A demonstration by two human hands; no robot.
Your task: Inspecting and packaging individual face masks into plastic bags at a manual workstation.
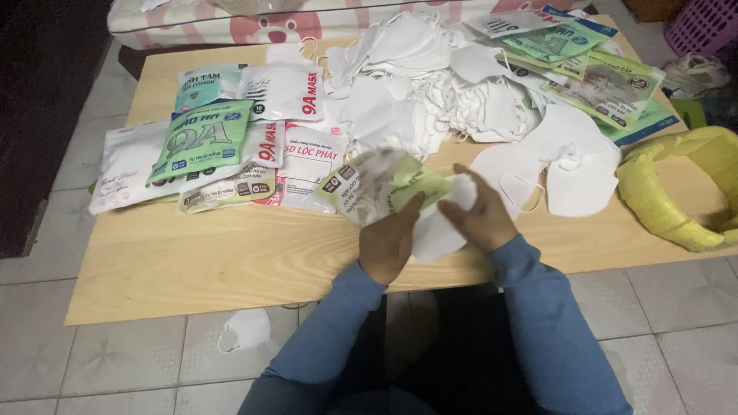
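Over the near edge of a low wooden table [215, 261], my left hand [390, 240] grips a clear plastic packet [377, 184] with green and white print. My right hand [480, 215] holds a white folded face mask [442, 223] at the packet's mouth; the mask lies partly between both hands. Both arms wear blue sleeves. A big heap of loose white masks [430, 84] covers the table's far middle, and more masks [569, 165] lie just right of my right hand.
Filled mask packets [207, 146] lie stacked at the table's left. Flat green packets [592, 69] lie at the far right. A yellow sack [676, 192] sits at the right edge. One white mask [246, 330] lies on the tiled floor. A pink basket [703, 23] stands at the far right.
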